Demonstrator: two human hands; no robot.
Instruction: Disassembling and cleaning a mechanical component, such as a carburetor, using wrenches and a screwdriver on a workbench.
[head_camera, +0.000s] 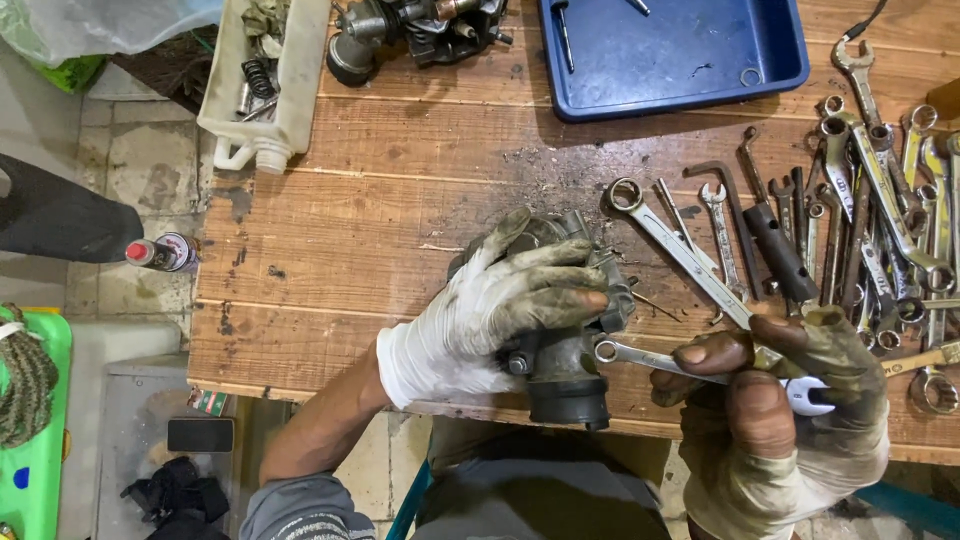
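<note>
Half the carburetor hides under left hand

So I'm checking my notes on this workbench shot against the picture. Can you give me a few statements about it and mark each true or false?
1. The left hand grips a grimy metal engine part. True.
2. The right hand holds a screwdriver. False: it holds a small wrench, its ring end toward the engine part.
3. Both hands wear dirty gloves. True.
4. The blue tray is packed full of wrenches. False: it is mostly bare; the pile of wrenches lies on the wooden table.
5. A white plastic container sits at the table's far left corner. True.
</note>
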